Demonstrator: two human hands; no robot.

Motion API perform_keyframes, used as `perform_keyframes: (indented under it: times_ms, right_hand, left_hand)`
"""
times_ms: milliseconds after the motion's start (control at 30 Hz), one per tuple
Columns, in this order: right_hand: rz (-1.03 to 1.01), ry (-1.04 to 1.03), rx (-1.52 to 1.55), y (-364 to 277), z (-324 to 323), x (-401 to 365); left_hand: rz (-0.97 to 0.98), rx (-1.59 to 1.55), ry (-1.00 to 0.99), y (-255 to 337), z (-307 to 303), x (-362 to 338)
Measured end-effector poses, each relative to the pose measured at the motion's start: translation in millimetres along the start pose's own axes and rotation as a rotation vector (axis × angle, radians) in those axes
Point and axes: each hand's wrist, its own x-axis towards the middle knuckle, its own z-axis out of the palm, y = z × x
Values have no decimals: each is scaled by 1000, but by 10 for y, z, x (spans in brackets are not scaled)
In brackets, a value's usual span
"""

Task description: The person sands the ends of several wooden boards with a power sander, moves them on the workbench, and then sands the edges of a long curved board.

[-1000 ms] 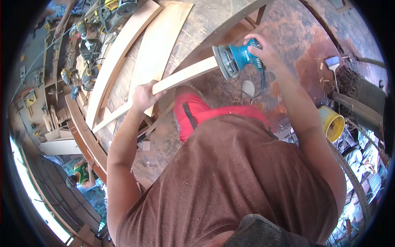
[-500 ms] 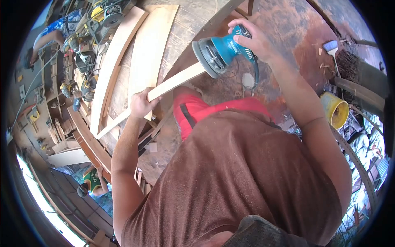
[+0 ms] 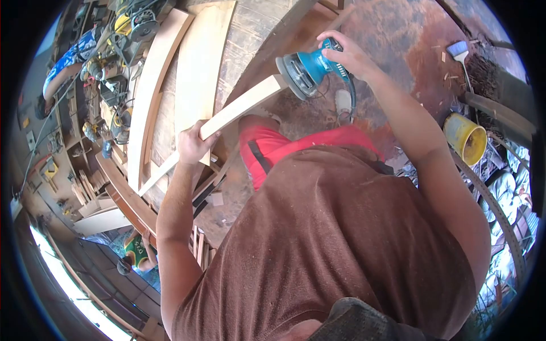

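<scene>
My left hand (image 3: 195, 142) is closed round a long, pale wooden strip (image 3: 244, 107), which slants from the workbench up toward the right. My right hand (image 3: 348, 55) grips a teal orbital sander (image 3: 311, 65) by its top, fingers wrapped round the body. The round sanding pad stands sideways at the strip's upper right end; whether it touches the wood I cannot tell. A dark cord runs down from the sander.
A curved board (image 3: 152, 91) and a flat panel (image 3: 199, 62) lie on the workbench (image 3: 250, 34). Power tools crowd the left. A yellow bucket (image 3: 465, 139) and a brush (image 3: 458, 51) are at right. Other people are at the far left and lower left.
The sander has shifted slightly right and up, to the strip's end, and more of that end now shows. My left hand still holds the strip. The whole view has shifted a little.
</scene>
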Motion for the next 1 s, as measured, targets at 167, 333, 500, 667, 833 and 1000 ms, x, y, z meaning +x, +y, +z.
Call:
perform_keyframes:
  times_ms: [167,333,500,667,833,1000]
  right_hand:
    - [-15,-4,4,129,-16,90]
    - [-151,-58,-21,-403,-12,2]
    - [-184,-32,-63,-626,37,-75]
    - [-148,-10,-28,-530,39,-79]
    - [-114,-12,-10,-365,33,-104]
    - [-74,0,-40,-136,18,-78]
  left_hand:
    - [24,24,-6,-34,5,-10]
    - [8,6,-7,19,12,-6]
    - [25,33,7,66,-9,2]
    - [37,49,8,33,2,-5]
    - [42,29,9,-46,16,6]
    - [48,7,17,-41,19,-2]
